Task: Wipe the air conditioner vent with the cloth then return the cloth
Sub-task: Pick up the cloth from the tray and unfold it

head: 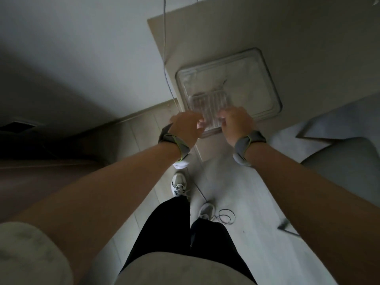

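Observation:
A clear plastic tray (267,83) lies on a beige cabinet top (226,27), with something pale inside that I cannot make out as a cloth. At its near edge sits a smaller ribbed clear piece (209,101). My left hand (186,125) and my right hand (236,120) both reach to the near edge of that ribbed piece, fingers curled and touching it. Blur hides whether either hand grips it. Both wrists wear grey bands. No air conditioner vent is clearly in view.
A thin grey cable (164,48) hangs down along the cabinet's left side. A looped cord (226,217) lies on the pale floor by my shoes. A grey padded seat (345,161) stands at the right. A dark rectangular opening (18,127) shows at the far left.

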A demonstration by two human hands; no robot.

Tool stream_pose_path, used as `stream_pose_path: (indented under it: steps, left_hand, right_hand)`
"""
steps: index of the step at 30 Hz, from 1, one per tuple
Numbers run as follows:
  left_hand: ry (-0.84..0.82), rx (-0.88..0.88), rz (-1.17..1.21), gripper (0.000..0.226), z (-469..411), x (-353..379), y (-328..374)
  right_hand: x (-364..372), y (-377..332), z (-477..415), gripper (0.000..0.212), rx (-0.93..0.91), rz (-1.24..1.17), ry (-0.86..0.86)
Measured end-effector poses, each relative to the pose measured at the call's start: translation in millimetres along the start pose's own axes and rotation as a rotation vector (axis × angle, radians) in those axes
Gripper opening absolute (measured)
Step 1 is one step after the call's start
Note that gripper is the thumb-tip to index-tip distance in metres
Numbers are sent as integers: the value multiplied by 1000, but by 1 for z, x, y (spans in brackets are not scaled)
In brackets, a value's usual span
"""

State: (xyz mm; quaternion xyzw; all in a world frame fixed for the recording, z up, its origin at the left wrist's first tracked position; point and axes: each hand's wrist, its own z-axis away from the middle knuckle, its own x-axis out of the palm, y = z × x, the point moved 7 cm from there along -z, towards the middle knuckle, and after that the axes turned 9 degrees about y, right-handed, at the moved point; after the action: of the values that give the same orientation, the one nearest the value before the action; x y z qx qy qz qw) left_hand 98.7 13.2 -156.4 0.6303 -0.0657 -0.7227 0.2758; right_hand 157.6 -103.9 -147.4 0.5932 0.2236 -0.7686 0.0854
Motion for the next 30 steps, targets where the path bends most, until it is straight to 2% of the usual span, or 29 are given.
stream_pose_path:
  steps: [8, 14, 18, 22, 30]
  left_hand:
    - [31, 64, -47, 22, -9, 13, 3]
    - [105, 34, 5, 26, -5, -12, 4]
    - [135, 45, 54, 25, -3, -43, 8]
    - [241, 35, 65, 22, 13, -86, 13]
    - [464, -5, 133, 22, 96, -180, 27]
  right_hand:
    - [11, -6, -5, 24, -85, 161, 24]
    - [-14, 0, 6, 19, -9, -70, 139]
    - [-33, -18, 16, 18, -111, -118, 148]
    - [-62, -41, 33, 18, -172, -204, 180]
    - [-122, -102, 94, 13, -321, -351, 221]
